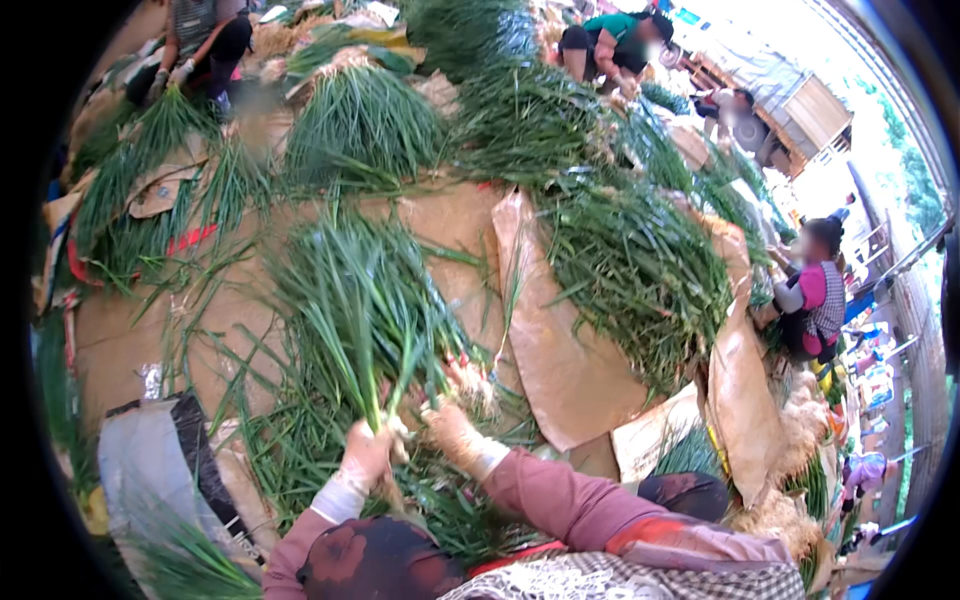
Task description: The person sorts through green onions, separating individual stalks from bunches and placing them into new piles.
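My left hand is closed round the lower stalks of some green onions. Their long leaves fan out away from me, and pale roots hang below the fist. Just to the right, my gloved right hand has its fingers curled close to the stalks. What sits between those fingers is too small to make out. Beside it lies a bundle of green onions with whitish roots and reddish stalk bases. Loose green leaves cover the ground around both hands.
Large heaps of green onions lie at the right and far side. Brown sheeting covers part of the ground. A grey sack lies at the left. Several people work nearby, one in pink at the right.
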A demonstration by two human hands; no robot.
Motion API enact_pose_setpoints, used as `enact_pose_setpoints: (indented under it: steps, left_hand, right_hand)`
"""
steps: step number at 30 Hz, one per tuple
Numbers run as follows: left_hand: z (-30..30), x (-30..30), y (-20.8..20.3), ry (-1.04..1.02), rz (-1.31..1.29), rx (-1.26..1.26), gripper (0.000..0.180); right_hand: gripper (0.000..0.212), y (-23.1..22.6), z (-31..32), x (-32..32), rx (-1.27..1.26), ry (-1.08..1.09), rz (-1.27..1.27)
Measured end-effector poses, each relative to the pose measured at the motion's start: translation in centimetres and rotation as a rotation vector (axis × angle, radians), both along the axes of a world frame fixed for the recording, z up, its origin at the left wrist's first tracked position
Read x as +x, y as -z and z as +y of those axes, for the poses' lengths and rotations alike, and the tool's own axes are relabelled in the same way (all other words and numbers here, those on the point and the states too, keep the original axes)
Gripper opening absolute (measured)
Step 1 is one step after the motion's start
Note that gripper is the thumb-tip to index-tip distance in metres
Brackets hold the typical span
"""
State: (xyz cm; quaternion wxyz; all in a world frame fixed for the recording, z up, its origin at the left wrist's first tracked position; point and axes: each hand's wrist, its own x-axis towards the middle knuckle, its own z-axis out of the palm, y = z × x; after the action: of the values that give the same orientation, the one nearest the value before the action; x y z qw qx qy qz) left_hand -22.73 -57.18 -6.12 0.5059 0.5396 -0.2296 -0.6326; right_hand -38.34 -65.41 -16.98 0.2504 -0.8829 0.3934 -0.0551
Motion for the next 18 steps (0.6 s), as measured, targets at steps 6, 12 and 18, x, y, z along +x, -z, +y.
enact_pose_setpoints:
  steps: [6,12,18]
  left_hand:
    - [-1.1,2.5,-4.1,-0.307,-0.113,-0.319,0.020]
    - [-1.4,3.6,-2.6,-0.403,0.275,-0.254,0.036]
    - [0.3,1.1,1.7,-0.049,0.671,0.126,0.041]
  right_hand:
    - [0.035,-9.1,4.4,-2.7,0.406,-0.241,0.293]
    - [0.028,-6.0,-1.2,-4.6,0.403,-0.655,0.259]
    - [0.029,-4.5,-12.0,-2.3,0.327,0.602,-0.087]
